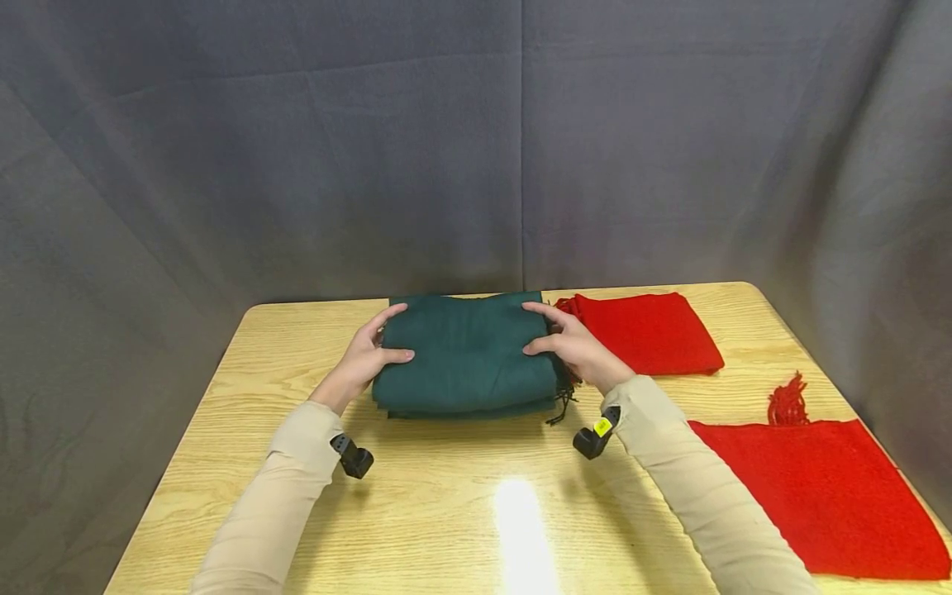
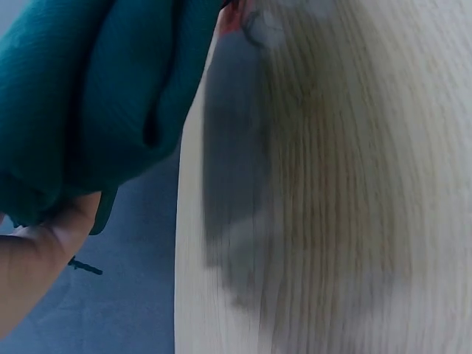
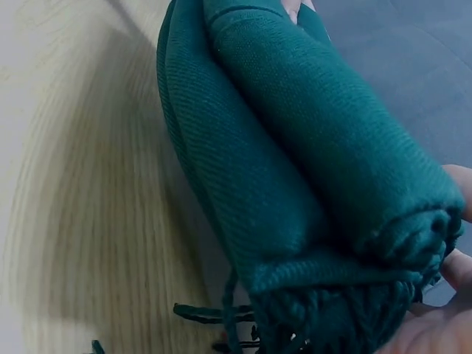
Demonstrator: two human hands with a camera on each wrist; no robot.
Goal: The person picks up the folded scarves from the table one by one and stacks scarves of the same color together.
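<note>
A dark green folded scarf (image 1: 464, 355) with twisted fringe is held between both hands near the back middle of the table. My left hand (image 1: 364, 355) grips its left end, thumb on the upper side; my right hand (image 1: 576, 343) grips the right end likewise. In the left wrist view the scarf (image 2: 125, 81) is raised, its shadow falling on the wood. Thick rolled layers of the scarf (image 3: 310, 133) show in the right wrist view, with fringe (image 3: 324, 317) hanging at the near end. Fingers beneath the cloth are partly hidden.
A folded red scarf (image 1: 647, 330) lies at the back right, close beside the right hand. Another red cloth (image 1: 833, 496) with a tassel (image 1: 788, 402) lies at the front right, partly behind the right forearm. Grey curtain (image 1: 476, 165) surrounds the wooden table (image 1: 439, 512).
</note>
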